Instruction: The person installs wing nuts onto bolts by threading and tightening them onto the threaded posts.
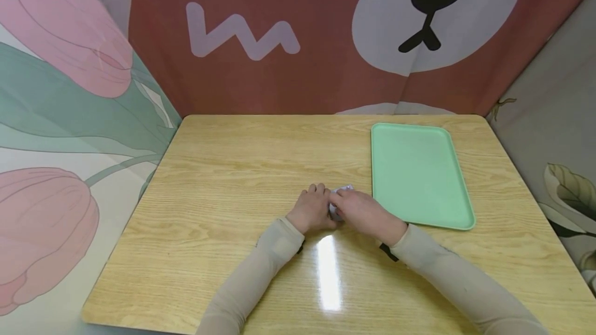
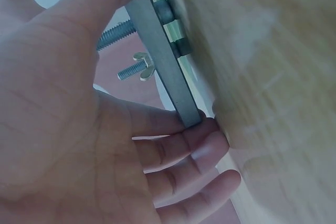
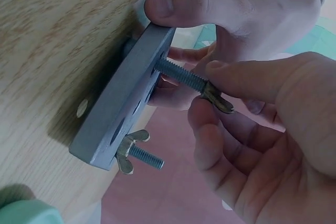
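Observation:
My left hand [image 1: 313, 209] grips a grey flat bar with holes [image 3: 123, 95], its thumb at one end and fingertips at the other in the left wrist view. The bar is held close over the tabletop, bolt heads facing the wood. A long threaded bolt [image 3: 181, 74] sticks out of one hole. At that bolt's free end, my right hand [image 1: 365, 213] pinches a wing nut [image 3: 215, 98] between thumb and index finger. Another wing nut [image 3: 125, 153] sits against the bar on a second bolt [image 3: 147, 157]. From the head view, the hands mostly hide the bar.
To the right of the hands lies a light green tray [image 1: 419, 174] on the wooden table [image 1: 233, 169]. Patterned cloth [image 1: 326, 81] hangs behind the table's far edge, with more at both sides.

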Motion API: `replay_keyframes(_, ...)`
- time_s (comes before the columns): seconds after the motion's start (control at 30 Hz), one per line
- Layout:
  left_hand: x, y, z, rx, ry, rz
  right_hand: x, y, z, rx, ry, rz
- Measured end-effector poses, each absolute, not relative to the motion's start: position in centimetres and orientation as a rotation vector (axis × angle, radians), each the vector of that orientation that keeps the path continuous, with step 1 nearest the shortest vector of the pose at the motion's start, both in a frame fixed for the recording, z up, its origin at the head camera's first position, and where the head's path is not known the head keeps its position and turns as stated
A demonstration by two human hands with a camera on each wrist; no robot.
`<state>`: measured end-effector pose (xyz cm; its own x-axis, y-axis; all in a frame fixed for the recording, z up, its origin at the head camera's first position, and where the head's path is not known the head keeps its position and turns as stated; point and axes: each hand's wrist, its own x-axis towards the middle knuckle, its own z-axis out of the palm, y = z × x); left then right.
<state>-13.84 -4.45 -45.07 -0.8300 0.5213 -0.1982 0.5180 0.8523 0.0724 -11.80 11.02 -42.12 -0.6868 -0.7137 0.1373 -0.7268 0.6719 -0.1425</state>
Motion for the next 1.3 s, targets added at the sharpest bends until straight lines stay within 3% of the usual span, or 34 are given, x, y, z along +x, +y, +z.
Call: replay_keyframes(1.3,-13.75,-4.42,-45.23,0.835,2.863,-0.053,-11.56,11.60,-41.66,1.276,-2.861,0.215)
